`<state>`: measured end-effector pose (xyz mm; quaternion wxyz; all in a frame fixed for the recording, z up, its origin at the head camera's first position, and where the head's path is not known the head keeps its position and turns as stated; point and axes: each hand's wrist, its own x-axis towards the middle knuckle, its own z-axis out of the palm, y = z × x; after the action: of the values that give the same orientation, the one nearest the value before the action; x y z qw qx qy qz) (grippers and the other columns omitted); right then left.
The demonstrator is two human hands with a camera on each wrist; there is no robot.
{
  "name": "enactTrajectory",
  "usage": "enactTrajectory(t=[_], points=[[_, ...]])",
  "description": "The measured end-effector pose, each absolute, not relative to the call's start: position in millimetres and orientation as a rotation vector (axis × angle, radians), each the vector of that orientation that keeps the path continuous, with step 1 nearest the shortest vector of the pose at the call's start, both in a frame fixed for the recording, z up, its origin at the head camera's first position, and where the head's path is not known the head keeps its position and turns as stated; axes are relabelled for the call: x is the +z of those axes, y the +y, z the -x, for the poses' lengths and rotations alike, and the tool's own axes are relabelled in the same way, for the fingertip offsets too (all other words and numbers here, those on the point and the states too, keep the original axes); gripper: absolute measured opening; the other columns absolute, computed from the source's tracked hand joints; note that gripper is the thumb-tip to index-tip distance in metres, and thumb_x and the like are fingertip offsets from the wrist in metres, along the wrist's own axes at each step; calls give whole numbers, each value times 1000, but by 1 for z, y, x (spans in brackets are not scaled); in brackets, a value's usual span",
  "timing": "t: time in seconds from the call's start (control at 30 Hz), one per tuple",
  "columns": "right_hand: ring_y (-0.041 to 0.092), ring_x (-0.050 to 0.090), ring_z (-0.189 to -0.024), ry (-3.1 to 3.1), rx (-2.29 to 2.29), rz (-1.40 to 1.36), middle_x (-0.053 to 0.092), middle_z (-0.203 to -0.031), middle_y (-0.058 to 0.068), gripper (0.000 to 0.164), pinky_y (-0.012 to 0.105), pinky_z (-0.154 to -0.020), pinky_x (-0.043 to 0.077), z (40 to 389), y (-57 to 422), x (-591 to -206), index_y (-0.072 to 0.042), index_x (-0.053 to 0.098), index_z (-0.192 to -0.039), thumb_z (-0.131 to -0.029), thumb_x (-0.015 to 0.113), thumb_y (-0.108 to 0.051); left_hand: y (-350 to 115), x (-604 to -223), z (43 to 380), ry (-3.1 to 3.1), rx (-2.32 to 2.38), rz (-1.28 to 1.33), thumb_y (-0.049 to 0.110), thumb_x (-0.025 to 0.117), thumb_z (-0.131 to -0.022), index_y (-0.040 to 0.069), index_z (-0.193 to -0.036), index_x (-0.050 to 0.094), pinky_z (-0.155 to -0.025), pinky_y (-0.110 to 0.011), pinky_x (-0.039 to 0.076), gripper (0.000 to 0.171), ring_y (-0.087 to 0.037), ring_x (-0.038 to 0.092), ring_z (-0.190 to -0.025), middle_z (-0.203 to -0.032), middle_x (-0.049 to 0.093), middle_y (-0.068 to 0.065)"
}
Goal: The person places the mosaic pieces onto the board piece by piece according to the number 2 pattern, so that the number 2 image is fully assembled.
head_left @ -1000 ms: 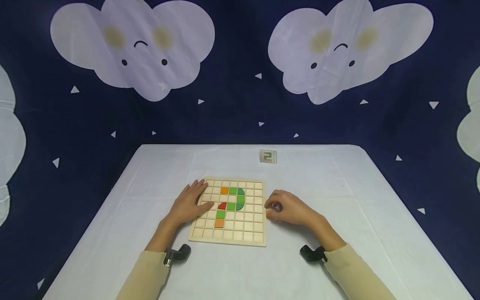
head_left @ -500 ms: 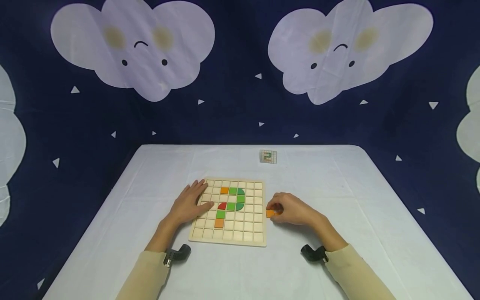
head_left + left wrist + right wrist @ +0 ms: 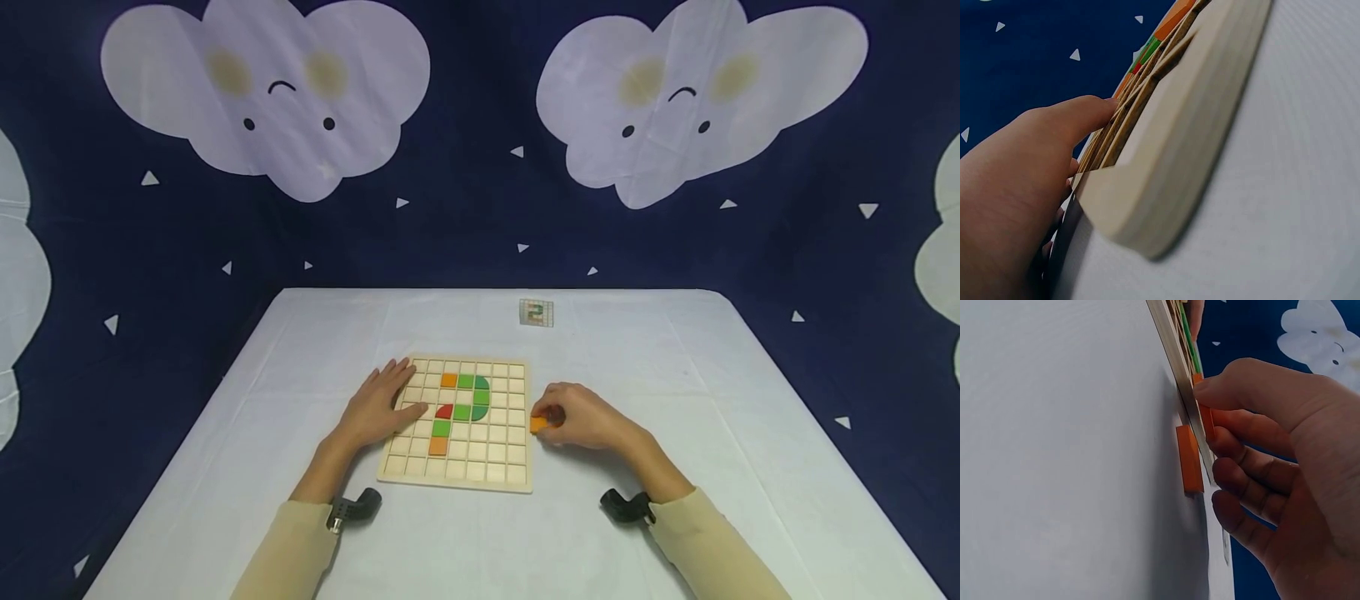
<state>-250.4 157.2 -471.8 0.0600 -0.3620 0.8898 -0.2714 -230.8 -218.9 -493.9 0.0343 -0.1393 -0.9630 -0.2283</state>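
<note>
A square wooden grid board (image 3: pixel 489 450) lies on the table, with orange, green and red tiles set in some of its cells. My left hand (image 3: pixel 375 410) rests on its left side, fingers spread and the thumb over the cells. In the left wrist view, the thumb (image 3: pixel 1088 115) touches the board's grid. Beside the right edge is my right hand (image 3: pixel 581 417). It pinches an orange tile (image 3: pixel 1206 422) between thumb and fingers, as the right wrist view shows. A second orange tile (image 3: pixel 1189 459) is below the fingers, near the board's edge.
A small card (image 3: pixel 536 313) with a grid pattern in green and orange stands towards the back of the white-covered table (image 3: pixel 637 333). Dark blue cloth with white clouds (image 3: pixel 480 225) hangs behind. A black wrist camera (image 3: pixel 624 507) sits at each cuff.
My right hand has shifted slightly away from the board, then a little back towards it. More orange shows at its fingertips than a second ago. The left hand and board have stayed still.
</note>
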Motion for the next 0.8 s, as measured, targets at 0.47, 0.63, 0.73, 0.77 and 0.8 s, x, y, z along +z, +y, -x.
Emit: enactTrajectory(t=[0.47, 0.63, 0.73, 0.77, 0.8], points=[[7, 53, -75, 2684, -819, 1160, 61, -85, -13, 23, 24, -65, 48, 246, 140, -468, -21, 74, -97, -75, 79, -26, -219, -495, 232, -2958, -682, 420, 59, 57, -87, 9, -149, 35, -118, -40, 9, 83, -24, 16, -144, -156, 27, -6], [8, 53, -76, 2686, -791, 1174, 61, -86, -12, 23, 24, -66, 48, 246, 132, -468, -21, 74, -97, -75, 77, -28, -220, -495, 232, -2969, -683, 414, 60, 56, -88, 10, -150, 35, -118, -39, 8, 83, -23, 15, -144, -156, 26, -4], [8, 53, -77, 2686, -787, 1176, 60, -87, -14, 24, 23, -68, 48, 245, 127, -468, -21, 74, -97, -75, 78, -28, -219, -496, 232, -2965, -692, 415, 59, 57, -88, 10, -149, 35, -118, -39, 8, 82, -23, 15, -144, -156, 26, -4], [8, 53, -78, 2688, -783, 1176, 59, -87, -15, 24, 23, -68, 48, 245, 125, -468, -22, 74, -97, -75, 78, -28, -219, -496, 232, -2961, -695, 414, 59, 57, -88, 10, -149, 36, -118, -39, 9, 82, -23, 16, -144, -156, 27, -5], [7, 53, -77, 2689, -778, 1178, 59, -87, -15, 24, 23, -68, 48, 245, 124, -468, -22, 74, -97, -75, 78, -28, -219, -496, 232, -2956, -698, 416, 59, 57, -87, 9, -149, 36, -118, -40, 9, 82, -24, 17, -144, -155, 28, -5]])
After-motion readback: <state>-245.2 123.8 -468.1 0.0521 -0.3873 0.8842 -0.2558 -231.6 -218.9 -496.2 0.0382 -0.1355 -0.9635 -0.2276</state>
